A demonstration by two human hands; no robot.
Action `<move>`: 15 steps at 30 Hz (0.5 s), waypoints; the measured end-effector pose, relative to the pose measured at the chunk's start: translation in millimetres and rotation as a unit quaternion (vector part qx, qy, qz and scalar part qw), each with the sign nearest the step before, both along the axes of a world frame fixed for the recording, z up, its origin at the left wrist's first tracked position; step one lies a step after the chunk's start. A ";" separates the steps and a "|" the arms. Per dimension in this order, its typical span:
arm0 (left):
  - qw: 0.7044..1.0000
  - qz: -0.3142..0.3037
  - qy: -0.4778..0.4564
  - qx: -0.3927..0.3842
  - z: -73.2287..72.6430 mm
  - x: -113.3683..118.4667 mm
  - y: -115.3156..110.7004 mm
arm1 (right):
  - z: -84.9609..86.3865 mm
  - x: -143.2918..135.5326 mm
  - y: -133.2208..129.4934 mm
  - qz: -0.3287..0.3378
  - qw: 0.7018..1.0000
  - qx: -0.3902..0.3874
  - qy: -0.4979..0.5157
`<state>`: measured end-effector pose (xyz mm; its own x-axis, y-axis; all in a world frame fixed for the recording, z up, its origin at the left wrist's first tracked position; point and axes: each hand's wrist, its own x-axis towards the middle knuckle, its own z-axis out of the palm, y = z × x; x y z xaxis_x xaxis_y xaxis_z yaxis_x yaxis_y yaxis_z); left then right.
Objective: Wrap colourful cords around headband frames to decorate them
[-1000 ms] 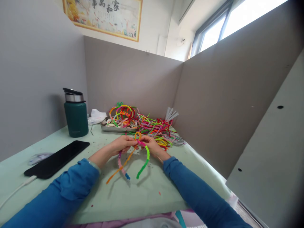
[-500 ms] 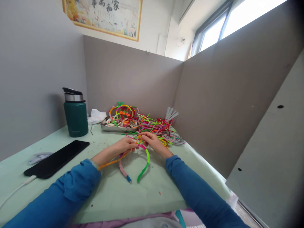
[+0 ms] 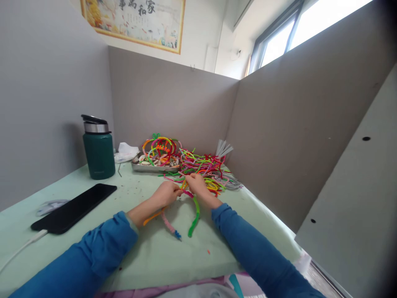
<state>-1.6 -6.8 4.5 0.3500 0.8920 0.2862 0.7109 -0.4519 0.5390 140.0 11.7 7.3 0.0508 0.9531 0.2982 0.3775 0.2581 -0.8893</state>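
Observation:
A headband wrapped in fuzzy pipe cleaners (image 3: 196,215) hangs between my hands, with pink and blue on one leg, green on the other and magenta near its top. My left hand (image 3: 167,194) is closed on the headband's top left part. An orange pipe cleaner (image 3: 150,219) passes under that hand, its loose end sticking out toward my left wrist. My right hand (image 3: 197,186) pinches the looped orange part above the headband's top; its fingertips are partly hidden.
Behind my hands lies a heap of coloured pipe cleaners (image 3: 206,164). A metal tray (image 3: 155,169) holds small pieces and finished headbands (image 3: 161,142). To the left are a green bottle (image 3: 99,155), a phone (image 3: 76,207) with a cable, and white tissue (image 3: 126,151). Grey partitions (image 3: 173,95) enclose the table.
The headband has shifted slightly right and its legs have swung right. My left hand has moved right with it, and less of the orange pipe cleaner's loose end shows.

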 end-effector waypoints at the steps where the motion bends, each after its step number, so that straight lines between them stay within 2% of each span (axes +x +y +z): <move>1: 1.000 -0.003 0.006 0.003 -0.1 0.5 -0.1 | 1.6 -0.9 0.6 0.029 0.996 -0.058 0.054; 3: 1.000 -0.012 -0.001 -0.001 1.3 -0.9 -0.3 | 4.6 -0.3 1.9 0.091 0.973 -0.150 0.151; 4: 1.000 -0.021 -0.012 -0.010 2.8 -2.6 -0.4 | 6.1 1.4 2.5 0.119 0.962 -0.166 0.182; 10: 0.977 -0.125 -0.119 -0.128 19.8 -17.2 -8.0 | 14.7 26.9 0.7 0.269 0.944 -0.058 0.180; 15: 0.925 -0.195 -0.178 -0.272 29.0 -18.6 -22.5 | 14.4 40.8 -7.3 0.448 0.872 -0.117 0.159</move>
<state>-20.2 -29.3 33.5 0.6457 0.7636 -0.0077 0.2837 -0.2305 0.9308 180.8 4.4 21.8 -0.7010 0.6856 0.1964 -0.1571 0.1202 -0.9802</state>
